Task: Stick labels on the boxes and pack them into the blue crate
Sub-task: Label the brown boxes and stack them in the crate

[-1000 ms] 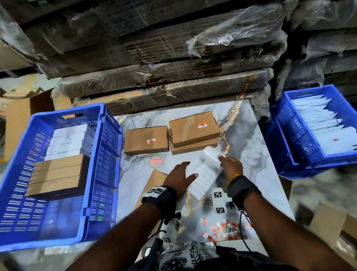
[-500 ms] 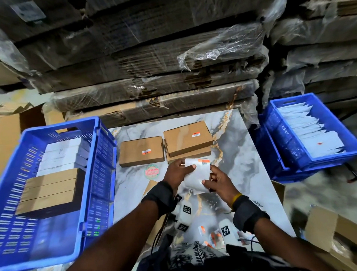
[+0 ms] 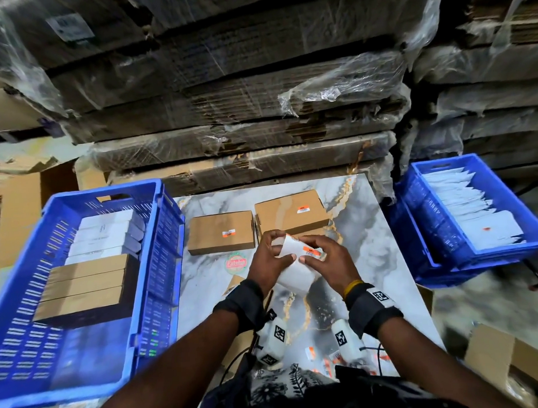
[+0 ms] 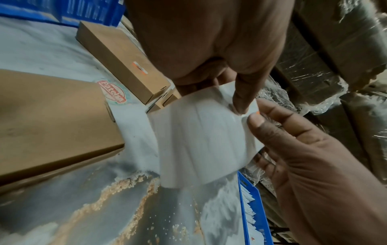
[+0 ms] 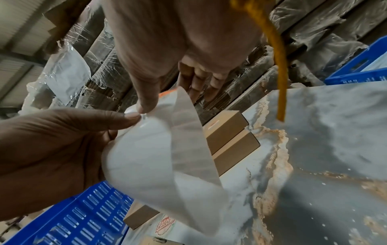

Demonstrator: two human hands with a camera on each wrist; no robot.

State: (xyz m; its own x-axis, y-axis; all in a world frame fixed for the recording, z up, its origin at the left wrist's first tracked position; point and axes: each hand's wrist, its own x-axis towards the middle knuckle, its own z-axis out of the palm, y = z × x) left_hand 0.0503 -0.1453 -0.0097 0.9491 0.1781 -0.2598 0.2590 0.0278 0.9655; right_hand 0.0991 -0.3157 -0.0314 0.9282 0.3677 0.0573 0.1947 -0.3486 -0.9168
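Both hands hold a curled white label sheet (image 3: 295, 273) above the marble table (image 3: 372, 261). My left hand (image 3: 280, 246) pinches its upper edge, thumb (image 4: 243, 99) on top. My right hand (image 3: 307, 252) pinches the same edge by an orange label (image 3: 310, 250). The sheet (image 5: 150, 157) hangs down in a loose fold. A brown box (image 3: 221, 232) bearing an orange label lies just beyond the hands, next to a two-box stack (image 3: 291, 212), also labelled. Another brown box (image 4: 52, 116) lies under my left forearm. The blue crate (image 3: 161, 301) on the left holds brown and white boxes.
A second blue crate (image 3: 423, 228) with white sheets stands right of the table. Wrapped stacks of flat cardboard (image 3: 226, 113) rise behind the table. A round red sticker (image 3: 235, 263) is on the tabletop. Loose orange labels (image 3: 309, 353) lie at the near edge.
The label sheet has come up off the table. My left hand, flat beside it a second ago, now grips it, and both hands have closed together on its upper edge.
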